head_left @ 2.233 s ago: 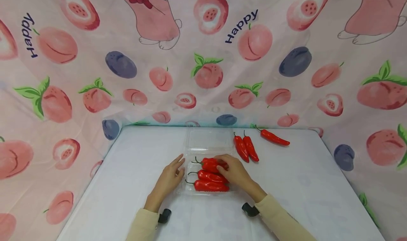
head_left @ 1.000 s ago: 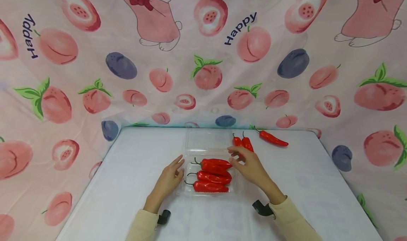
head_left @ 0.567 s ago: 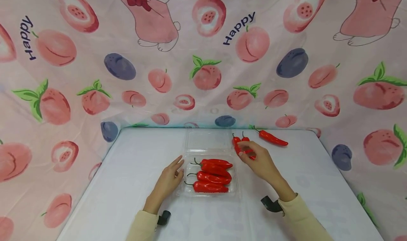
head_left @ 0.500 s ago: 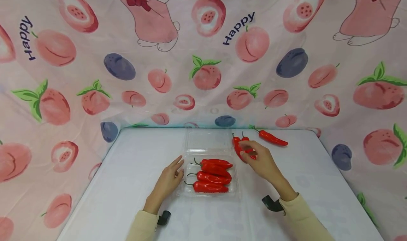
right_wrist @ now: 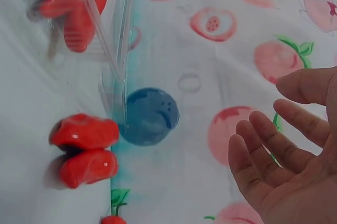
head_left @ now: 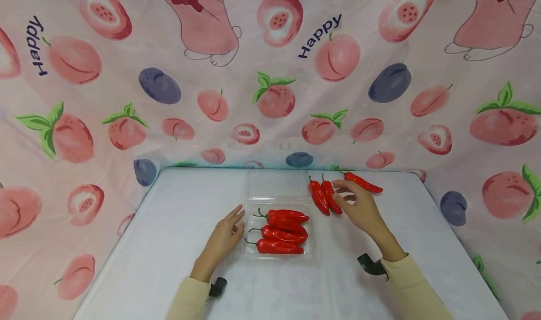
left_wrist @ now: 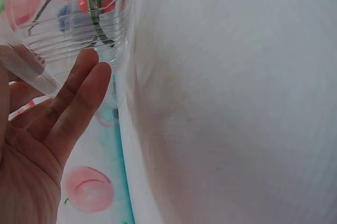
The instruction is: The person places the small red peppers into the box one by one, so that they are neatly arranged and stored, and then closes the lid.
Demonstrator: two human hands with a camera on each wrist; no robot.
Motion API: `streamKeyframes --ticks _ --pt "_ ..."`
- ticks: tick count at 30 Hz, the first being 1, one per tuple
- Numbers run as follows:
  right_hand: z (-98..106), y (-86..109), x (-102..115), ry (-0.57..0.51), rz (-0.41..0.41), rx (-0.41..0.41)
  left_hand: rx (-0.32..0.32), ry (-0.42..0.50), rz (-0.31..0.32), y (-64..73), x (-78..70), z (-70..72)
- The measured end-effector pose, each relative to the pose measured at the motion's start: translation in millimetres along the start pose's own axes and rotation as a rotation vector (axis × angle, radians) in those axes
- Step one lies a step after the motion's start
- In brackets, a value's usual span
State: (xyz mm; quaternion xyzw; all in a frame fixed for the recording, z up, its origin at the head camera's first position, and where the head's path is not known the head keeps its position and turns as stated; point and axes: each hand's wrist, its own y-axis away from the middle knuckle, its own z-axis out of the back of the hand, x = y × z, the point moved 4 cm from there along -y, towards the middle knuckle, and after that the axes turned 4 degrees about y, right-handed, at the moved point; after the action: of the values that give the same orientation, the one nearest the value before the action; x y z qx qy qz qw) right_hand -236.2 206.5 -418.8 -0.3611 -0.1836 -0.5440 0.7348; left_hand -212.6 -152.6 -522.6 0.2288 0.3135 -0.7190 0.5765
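A clear plastic clamshell box [head_left: 313,249] lies with its lid [head_left: 276,186] folded back, holding several red chili peppers [head_left: 280,247] with stems toward the left. My left hand [head_left: 226,235] rests against the box's left side with straight fingers; in the left wrist view its fingertips [left_wrist: 100,76] touch the ridged wall. Right of the box lie two more red chili peppers, a left one [head_left: 319,198] and a right one [head_left: 330,195]. My right hand [head_left: 358,207] hovers just right of this pair, fingers loosely bent, thumb apart, holding nothing, as the right wrist view [right_wrist: 287,145] confirms.
One more red chili pepper [head_left: 363,182] lies apart at the back right, behind my right hand. The table has a white cover [head_left: 177,226]. A fruit-printed cloth [head_left: 241,95] hangs behind it and at both sides. Black wrist mounts [head_left: 372,264] stick out near both sleeves.
My right hand has let go of the pepper in the box and moved right, past the pair of peppers, which lie about where they were. My left hand has stayed at the box.
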Motion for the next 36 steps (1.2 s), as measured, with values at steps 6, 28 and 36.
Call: streamKeyframes --ticks 6,28,36 --pt "4 -4.2 -9 0.022 0.000 -0.017 0.005 0.000 0.005 -0.7 -2.0 1.8" --pt "-24 -28.7 -67 0.023 -0.267 0.109 -0.002 -0.009 0.016 -0.9 -3.3 1.5" --pt "-41 -32.6 -90 0.007 -0.396 0.167 -0.001 -0.018 0.014 -0.1 -2.6 1.2"
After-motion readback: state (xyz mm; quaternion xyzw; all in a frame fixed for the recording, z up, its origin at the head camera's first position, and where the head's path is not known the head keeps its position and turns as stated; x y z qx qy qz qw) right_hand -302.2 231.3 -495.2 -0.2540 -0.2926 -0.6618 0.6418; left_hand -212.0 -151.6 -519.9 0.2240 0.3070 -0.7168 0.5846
